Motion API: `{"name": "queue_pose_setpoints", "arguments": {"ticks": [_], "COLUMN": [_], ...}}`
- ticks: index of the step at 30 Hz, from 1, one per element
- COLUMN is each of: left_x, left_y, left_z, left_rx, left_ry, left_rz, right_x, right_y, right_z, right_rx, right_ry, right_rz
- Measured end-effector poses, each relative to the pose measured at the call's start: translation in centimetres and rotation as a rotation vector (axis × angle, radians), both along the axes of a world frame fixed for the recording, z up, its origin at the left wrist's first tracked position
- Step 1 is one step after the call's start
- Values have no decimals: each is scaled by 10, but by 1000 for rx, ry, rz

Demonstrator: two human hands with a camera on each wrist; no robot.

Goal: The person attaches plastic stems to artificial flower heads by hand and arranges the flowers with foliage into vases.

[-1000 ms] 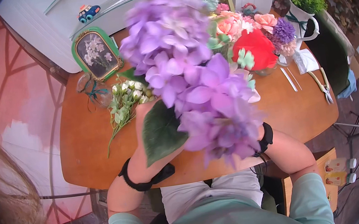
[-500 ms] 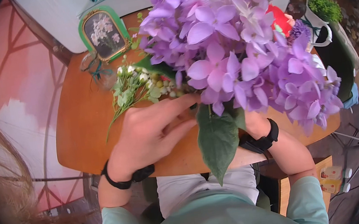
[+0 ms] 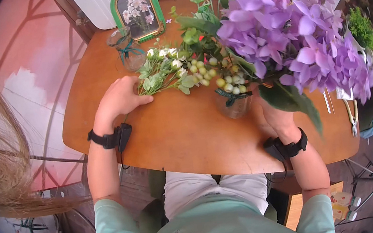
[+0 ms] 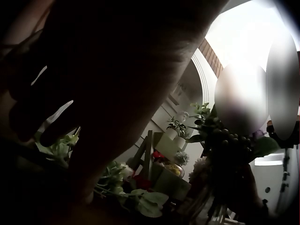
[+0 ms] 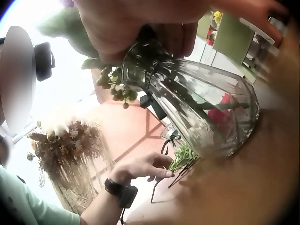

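Since the earlier frame, your left hand [image 3: 119, 98] has moved away from the purple flowers [image 3: 299, 34] to the white-flowered sprig [image 3: 167, 66], and the purple flowers have shifted toward your right. Your left fingers are relaxed and reach over the sprig's leafy stems, with the thumb out to the side; you are not clenching them.

Your right hand [image 3: 275, 109] grasps the glass vase [image 5: 211, 105] around its neck, with your fingers curled behind it. You have the vase at the wooden table [image 3: 168, 124], in front of you and to the right of the sprig. Stems show inside the glass, and a dark green ribbon [image 5: 153, 106] is tied at its neck. Purple flowers spread above your right hand, with green berries [image 3: 202, 72] hanging between them and the sprig.

Beyond your left hand, the glass jar [image 3: 130, 54] with a teal bow stands just beside the green picture frame [image 3: 137, 13]. At the table's right side, you have the pliers [image 3: 352, 117] lying near thin white sticks [image 3: 328, 101].
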State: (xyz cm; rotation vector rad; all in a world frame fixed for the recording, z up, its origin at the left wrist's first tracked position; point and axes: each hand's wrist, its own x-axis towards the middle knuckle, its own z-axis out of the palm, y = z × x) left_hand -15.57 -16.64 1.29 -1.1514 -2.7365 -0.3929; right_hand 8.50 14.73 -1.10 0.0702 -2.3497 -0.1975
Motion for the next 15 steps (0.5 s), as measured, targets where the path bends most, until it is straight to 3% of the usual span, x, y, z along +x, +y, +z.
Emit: {"name": "queue_pose_setpoints", "arguments": {"ticks": [1,2,4,6,9,10,12,15], "left_x": [-6,-9,-7,-6,-3,-2,0,-12], "left_y": [8,14,15,16,14,12,14,18], "left_z": [4,7,8,11,18,21,24,2], "left_rx": [-65,-128,-133,-147,24,103,173,69], "left_ry": [-177,-353,-381,-413,-419,-514,-619,-418], "left_rz": [28,53,62,57,12,33,39,-13], "right_x": [-5,-4,-3,-1,5,4,5,5], "right_y": [0,4,8,15,16,14,23,26], "right_z": [-7,-7,-8,-7,-1,0,-6,-11], "right_rx": [-762,-933,-1228,-1320,-1527,-1649,-1651,-1663], "right_ry": [96,85,110,65,-9,-45,-107,-150], "right_rz": [273,340,370,389,411,434,453,513]}}
